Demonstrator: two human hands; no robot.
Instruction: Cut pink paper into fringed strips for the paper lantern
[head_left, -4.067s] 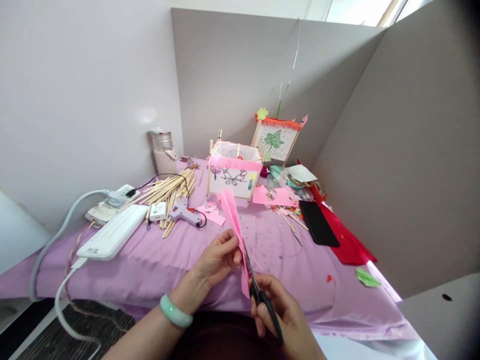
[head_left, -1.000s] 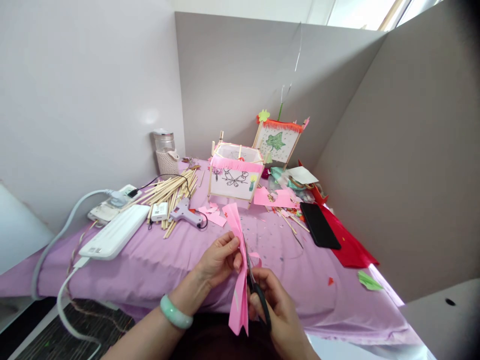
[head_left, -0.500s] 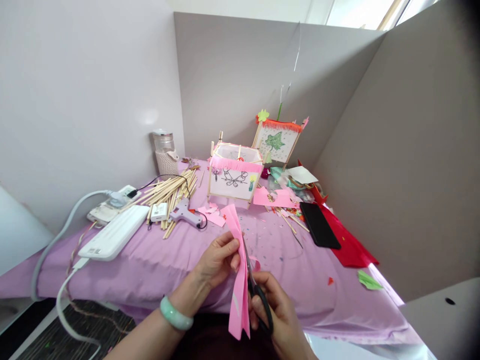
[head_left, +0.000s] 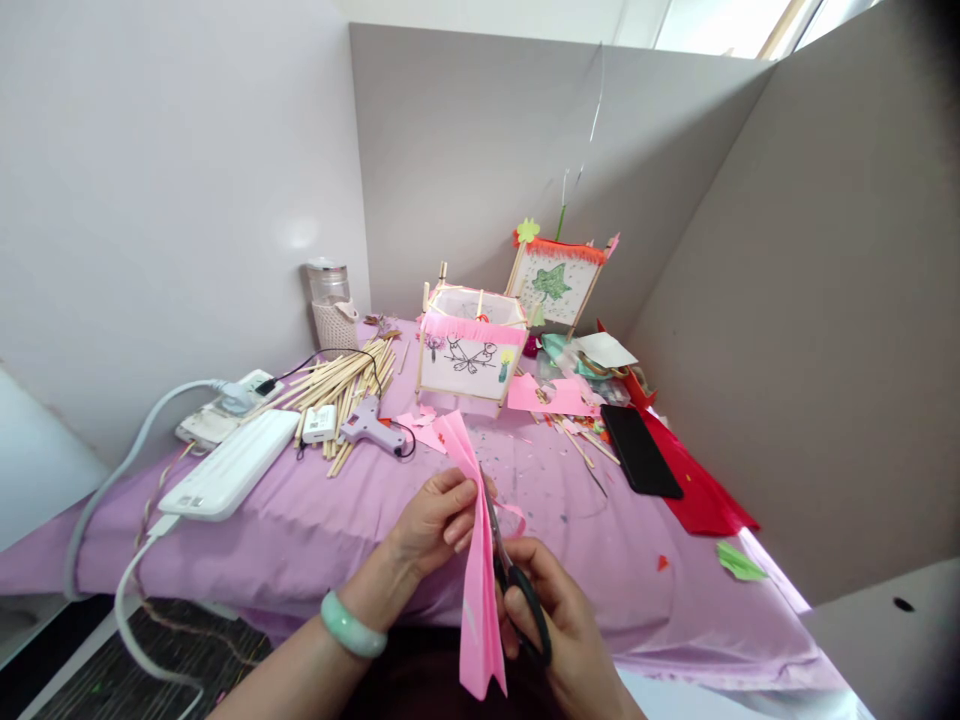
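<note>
My left hand (head_left: 439,515) pinches a folded strip of pink paper (head_left: 478,600) that hangs upright in front of me. A jade-coloured bangle (head_left: 351,625) circles that wrist. In my right hand (head_left: 562,610) are black-handled scissors (head_left: 529,605), with their blades pointing up along the right edge of the paper. A narrow curl of cut pink paper (head_left: 512,515) stands out beside the blades. Beyond the hands is a paper lantern (head_left: 469,365) on a stick frame, with pink fringe and a line drawing on its front panel.
Left on the purple cloth are wooden sticks (head_left: 341,380), a glue gun (head_left: 371,430), a white power bank (head_left: 229,465) with cables, and a bottle (head_left: 332,305). Rightward lie a black phone (head_left: 640,450), red paper (head_left: 705,485) and pink scraps (head_left: 555,396). Another lantern (head_left: 559,285) stands behind.
The pink strip's lower end has swung slightly right and down. The cut curl sticks out farther to the right. Both hands keep their hold.
</note>
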